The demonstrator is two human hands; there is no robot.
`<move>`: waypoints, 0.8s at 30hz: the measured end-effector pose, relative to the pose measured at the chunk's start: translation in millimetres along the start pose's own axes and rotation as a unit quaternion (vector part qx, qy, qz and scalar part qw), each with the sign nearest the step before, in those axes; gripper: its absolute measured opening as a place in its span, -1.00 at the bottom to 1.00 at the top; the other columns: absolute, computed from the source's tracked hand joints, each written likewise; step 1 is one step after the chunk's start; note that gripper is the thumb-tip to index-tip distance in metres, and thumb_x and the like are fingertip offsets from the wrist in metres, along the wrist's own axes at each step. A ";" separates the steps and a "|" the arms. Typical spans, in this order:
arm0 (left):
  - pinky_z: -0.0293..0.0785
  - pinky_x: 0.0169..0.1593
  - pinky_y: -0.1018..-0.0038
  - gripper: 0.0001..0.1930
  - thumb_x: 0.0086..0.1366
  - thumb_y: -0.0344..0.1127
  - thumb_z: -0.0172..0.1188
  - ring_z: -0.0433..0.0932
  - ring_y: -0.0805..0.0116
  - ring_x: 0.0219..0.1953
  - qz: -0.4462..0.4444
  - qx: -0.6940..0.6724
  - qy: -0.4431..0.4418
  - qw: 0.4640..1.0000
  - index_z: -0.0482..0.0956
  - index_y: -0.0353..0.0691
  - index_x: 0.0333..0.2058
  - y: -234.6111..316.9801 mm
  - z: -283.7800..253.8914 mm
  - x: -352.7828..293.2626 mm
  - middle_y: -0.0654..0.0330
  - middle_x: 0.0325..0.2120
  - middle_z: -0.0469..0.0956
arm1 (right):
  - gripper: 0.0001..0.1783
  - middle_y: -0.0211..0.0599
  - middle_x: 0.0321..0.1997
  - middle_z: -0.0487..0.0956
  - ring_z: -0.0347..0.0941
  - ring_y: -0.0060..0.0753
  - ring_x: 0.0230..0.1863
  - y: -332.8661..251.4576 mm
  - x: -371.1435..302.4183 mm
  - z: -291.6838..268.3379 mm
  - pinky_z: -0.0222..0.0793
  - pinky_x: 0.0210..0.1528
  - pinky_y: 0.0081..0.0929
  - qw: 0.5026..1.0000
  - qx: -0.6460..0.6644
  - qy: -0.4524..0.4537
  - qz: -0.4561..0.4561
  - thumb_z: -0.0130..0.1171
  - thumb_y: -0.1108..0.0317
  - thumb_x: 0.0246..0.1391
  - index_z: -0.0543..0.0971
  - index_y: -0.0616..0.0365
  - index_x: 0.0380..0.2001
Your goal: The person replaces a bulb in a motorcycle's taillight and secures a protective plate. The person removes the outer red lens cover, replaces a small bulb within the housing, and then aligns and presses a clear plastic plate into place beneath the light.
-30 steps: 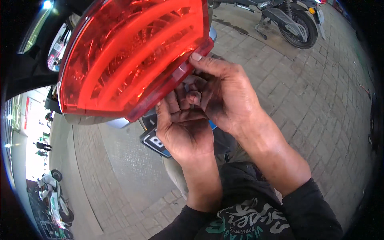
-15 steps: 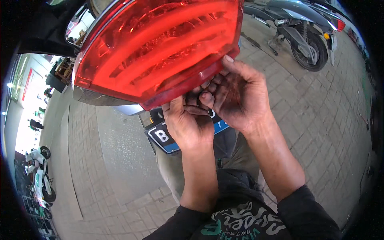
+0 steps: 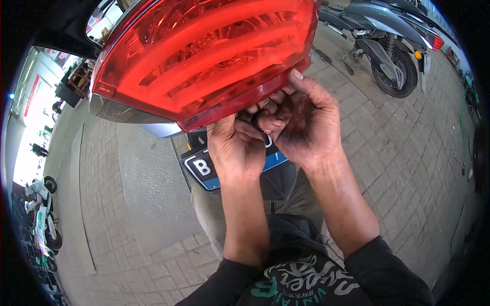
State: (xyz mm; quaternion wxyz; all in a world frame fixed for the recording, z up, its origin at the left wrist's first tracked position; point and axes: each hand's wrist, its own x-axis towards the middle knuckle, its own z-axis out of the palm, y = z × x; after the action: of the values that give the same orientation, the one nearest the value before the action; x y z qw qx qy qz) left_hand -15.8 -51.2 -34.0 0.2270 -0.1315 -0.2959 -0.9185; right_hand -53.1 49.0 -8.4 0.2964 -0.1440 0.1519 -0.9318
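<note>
A large red tail light (image 3: 214, 61) with glossy curved bands fills the upper middle of the head view, a darker red strip (image 3: 240, 106) along its lower edge. My right hand (image 3: 311, 127) is at the strip's right end, its thumb pressed on the edge and its darkly smudged fingers curled underneath. Just below the strip, my left hand (image 3: 237, 150) has its thumb tip hidden behind the light and its fingers bent inward toward the right hand. Whatever lies between the fingertips is hidden. Behind both wrists a black and blue number plate (image 3: 201, 171) partly shows.
A grey scooter (image 3: 388, 51) stands at the upper right on brick paving (image 3: 403, 168). On the left lies a patterned metal plate (image 3: 150, 183) set in the ground. White scooters (image 3: 43, 219) are parked at the far left, by a bright doorway.
The view has shifted slightly, so the ground and the parked scooters sit differently. Both hands stay under the tail light, with only small finger movements.
</note>
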 end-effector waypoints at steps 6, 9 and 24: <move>0.50 -0.29 0.50 -0.65 0.17 -0.22 0.15 0.42 0.45 -0.36 0.029 0.021 0.042 0.998 0.42 -0.19 -0.08 -0.9 -3.1 5.1 0.30 -0.34 0.48 | -0.72 -0.27 -0.36 0.53 0.40 -0.30 -0.37 1.5 3.5 0.8 0.24 -0.46 -0.53 1.000 0.015 -0.022 0.014 0.12 0.21 -0.02 0.46 0.17 -0.31; 0.55 -0.23 0.47 -0.63 0.13 -0.23 0.20 0.46 0.42 -0.34 0.049 0.006 0.029 0.998 0.42 -0.21 -0.10 -5.1 4.5 6.9 0.23 -0.31 0.50 | -0.71 -0.27 -0.36 0.53 0.39 -0.29 -0.36 0.8 9.3 -6.2 0.22 -0.47 -0.56 0.998 0.041 -0.049 0.019 0.12 0.19 -0.02 0.46 0.16 -0.31; 0.49 -0.09 0.34 -0.78 0.29 -0.42 -0.06 0.50 0.32 -0.18 0.078 -0.007 0.045 0.996 0.40 -0.26 -0.10 -15.6 2.4 -16.1 0.12 -0.19 0.50 | -0.58 -0.34 -0.27 0.50 0.41 -0.37 -0.19 3.7 3.1 -2.8 0.43 -0.16 -0.40 1.000 0.023 -0.003 -0.012 0.07 0.07 0.03 0.43 0.17 -0.17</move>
State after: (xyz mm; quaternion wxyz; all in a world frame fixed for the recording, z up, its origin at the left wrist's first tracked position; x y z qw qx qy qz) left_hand -9.3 -33.0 -45.7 0.3104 -0.1145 -0.2675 -0.9050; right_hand -54.7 44.9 -11.8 0.2892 -0.1415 0.1274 -0.9381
